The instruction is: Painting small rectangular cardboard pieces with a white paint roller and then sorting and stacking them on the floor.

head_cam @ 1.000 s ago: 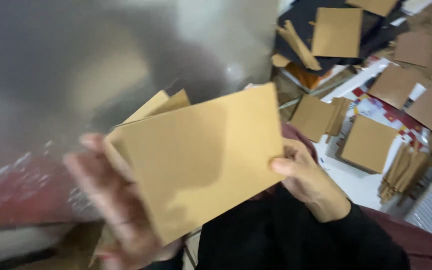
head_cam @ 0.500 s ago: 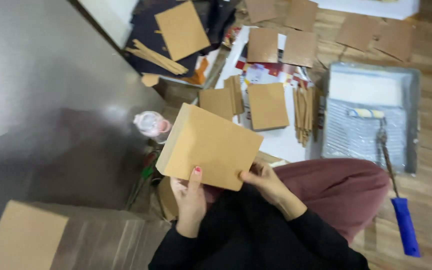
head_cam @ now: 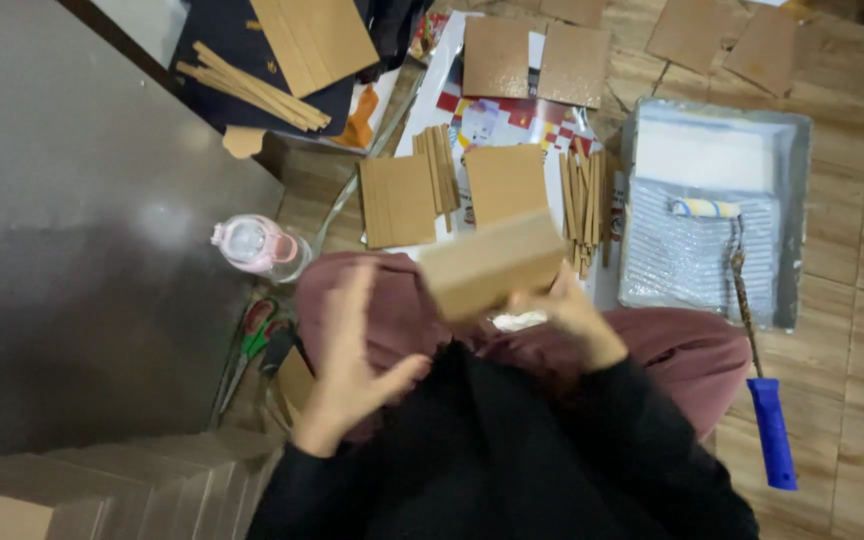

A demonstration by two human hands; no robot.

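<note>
Cardboard panel [head_cam: 492,265] gripped by right hand [head_cam: 567,310] over lap, tilted for handling; left hand [head_cam: 352,355] released, fingers spread beside it

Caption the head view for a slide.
Seated person's right hand holds a brown cardboard piece; left hand open beside it.

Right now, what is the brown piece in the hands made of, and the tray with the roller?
The brown piece, held by the right hand, looks like cardboard: flat, matte tan, with a straight cut edge. The left hand is open beside it. The paint tray looks like grey plastic or metal, hard to tell; its ribbed slope shines faintly. The roller has a blue, likely plastic, handle.
</note>
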